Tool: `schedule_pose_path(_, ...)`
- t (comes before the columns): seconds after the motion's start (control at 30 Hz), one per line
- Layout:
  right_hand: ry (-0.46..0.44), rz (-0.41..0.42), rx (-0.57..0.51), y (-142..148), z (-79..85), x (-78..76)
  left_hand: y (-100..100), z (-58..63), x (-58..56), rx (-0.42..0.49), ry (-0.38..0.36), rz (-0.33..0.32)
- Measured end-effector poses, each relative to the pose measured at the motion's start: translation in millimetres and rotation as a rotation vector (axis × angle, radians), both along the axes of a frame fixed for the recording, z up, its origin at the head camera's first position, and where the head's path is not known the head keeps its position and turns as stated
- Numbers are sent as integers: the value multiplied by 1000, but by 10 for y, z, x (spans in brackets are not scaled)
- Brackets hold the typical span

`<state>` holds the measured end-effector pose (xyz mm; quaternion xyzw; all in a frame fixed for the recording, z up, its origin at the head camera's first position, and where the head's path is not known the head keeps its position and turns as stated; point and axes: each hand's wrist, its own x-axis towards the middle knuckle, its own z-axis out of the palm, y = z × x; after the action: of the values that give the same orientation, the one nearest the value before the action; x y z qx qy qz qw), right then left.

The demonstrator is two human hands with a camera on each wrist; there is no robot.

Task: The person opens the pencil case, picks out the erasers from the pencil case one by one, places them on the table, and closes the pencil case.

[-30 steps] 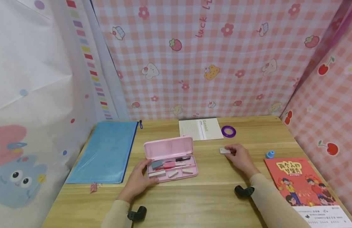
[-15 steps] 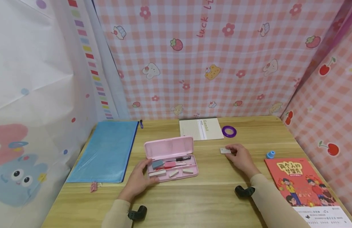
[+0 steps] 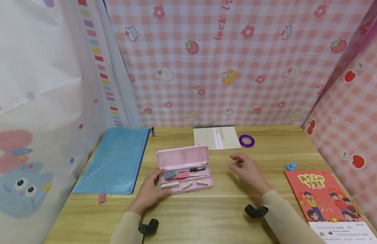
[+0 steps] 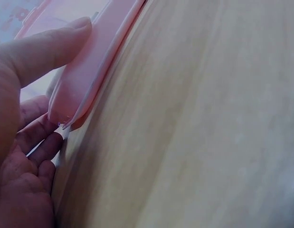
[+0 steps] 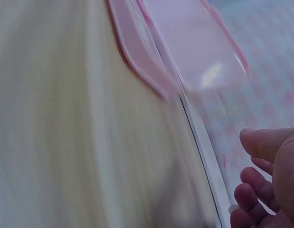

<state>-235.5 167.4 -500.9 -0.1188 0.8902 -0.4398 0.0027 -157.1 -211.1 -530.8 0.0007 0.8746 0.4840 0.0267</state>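
Note:
My left hand (image 3: 149, 190) holds the left end of a pink pencil case (image 3: 183, 157), lid raised. In the left wrist view its thumb (image 4: 71, 40) lies along the case's front wall, with the fingers round the end. Inside lie a black pen (image 3: 197, 169), a blue-grey block (image 3: 170, 175), a pink piece (image 3: 183, 175) and several white pieces (image 3: 170, 185). My right hand (image 3: 249, 171) is over the table right of the case, fingers curled. A pale edge of the small white eraser (image 5: 233, 208) shows by its fingertips; the hand hides the rest.
A blue zip folder (image 3: 110, 161) lies on the left, with a small pink clip (image 3: 102, 198) by its lower edge. Behind the case are a notepad (image 3: 217, 138) and purple tape roll (image 3: 247, 141). A blue cap-like piece (image 3: 291, 166) and red book (image 3: 316, 193) lie right.
My right hand has moved slightly left towards the case, and the white eraser has left its spot on the table. My left hand stays at the case; the head view has shifted slightly.

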Motion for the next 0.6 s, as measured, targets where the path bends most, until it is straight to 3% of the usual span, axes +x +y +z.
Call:
schedule_pose_path(0.13, 47, 100, 48, -423, -1, 100, -2, -3, -2, -14, 5, -4)
schedule_pose_path(0.3, 31, 195, 37, -893, -17, 175, -4, 9, 4, -4, 12, -4)
schedule_pose_path(0.6, 78, 286, 102, -1330, -82, 119, -1, 12, 9, -5, 22, -21)
